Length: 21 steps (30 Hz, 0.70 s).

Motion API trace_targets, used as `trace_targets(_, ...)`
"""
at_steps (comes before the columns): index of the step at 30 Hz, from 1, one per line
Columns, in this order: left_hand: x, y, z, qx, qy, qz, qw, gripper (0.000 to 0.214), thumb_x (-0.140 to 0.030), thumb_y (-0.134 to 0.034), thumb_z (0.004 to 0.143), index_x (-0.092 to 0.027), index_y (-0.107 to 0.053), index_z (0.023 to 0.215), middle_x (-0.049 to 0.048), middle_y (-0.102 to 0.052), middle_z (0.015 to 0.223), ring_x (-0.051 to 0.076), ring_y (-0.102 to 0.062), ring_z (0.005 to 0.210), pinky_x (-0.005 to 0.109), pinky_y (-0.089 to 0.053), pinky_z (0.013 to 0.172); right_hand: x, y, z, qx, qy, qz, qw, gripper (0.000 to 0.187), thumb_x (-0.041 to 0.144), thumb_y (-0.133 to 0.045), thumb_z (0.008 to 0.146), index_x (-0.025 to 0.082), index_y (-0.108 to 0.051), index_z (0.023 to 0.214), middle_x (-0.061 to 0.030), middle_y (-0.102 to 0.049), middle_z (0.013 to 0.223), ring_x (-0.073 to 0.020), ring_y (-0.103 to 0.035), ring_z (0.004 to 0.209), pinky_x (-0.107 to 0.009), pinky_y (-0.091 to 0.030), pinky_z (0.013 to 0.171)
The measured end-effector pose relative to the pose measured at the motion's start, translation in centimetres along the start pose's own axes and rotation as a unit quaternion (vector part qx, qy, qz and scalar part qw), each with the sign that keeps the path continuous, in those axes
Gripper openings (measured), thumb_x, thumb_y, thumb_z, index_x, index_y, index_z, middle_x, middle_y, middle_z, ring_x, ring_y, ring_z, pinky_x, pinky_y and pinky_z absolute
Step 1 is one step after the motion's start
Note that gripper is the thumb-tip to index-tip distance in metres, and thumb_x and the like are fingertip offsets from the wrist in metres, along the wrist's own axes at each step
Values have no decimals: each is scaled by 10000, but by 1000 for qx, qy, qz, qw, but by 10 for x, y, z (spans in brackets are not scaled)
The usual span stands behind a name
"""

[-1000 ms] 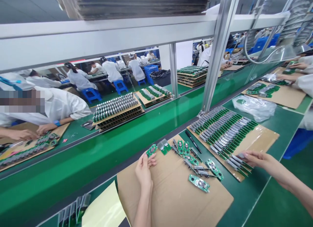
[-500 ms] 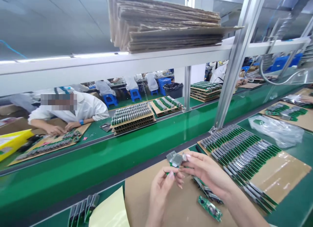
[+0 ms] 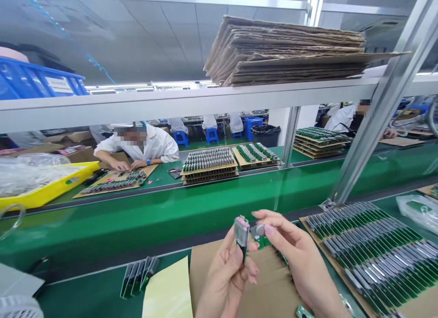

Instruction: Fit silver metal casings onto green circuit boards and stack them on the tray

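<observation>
My left hand is closed on a small green circuit board with a grey screen, held upright with a pink patch along its top. Beside it, my right hand pinches a small round grey piece at its thumb tip. Whether that piece is joined to the board I cannot tell. Under both hands lies a brown cardboard sheet. Part of a green circuit board shows at the bottom, mostly hidden by my right forearm.
Rows of boards with grey screens stand on cardboard at right. Several more boards lean at left, near a yellow sheet. A metal post and a shelf of stacked cardboard rise ahead. A co-worker sits across the green divider.
The view has swung left, so the scene sits further right. My left hand has turned the board up on edge, while my right hand stays close with the round grey piece.
</observation>
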<state>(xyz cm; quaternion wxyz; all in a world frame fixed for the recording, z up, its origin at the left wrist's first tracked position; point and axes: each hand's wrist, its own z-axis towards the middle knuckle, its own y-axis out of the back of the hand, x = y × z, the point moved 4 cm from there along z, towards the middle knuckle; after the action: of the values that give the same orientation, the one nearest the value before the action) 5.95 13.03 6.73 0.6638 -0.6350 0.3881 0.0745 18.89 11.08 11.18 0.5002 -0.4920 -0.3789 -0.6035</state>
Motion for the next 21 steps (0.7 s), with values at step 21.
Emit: trace_targets(21,9,5,-8,6,33,-88,996,641,-380,-841,671,-300,-603,1261,-56,-564,556,33,-424,421,184,-326,485,6,-14,-8,46,212,-222,951,190,173,-638,869,272,-766,969,-28,-797,914,-212,-757,806,-263,-600,695)
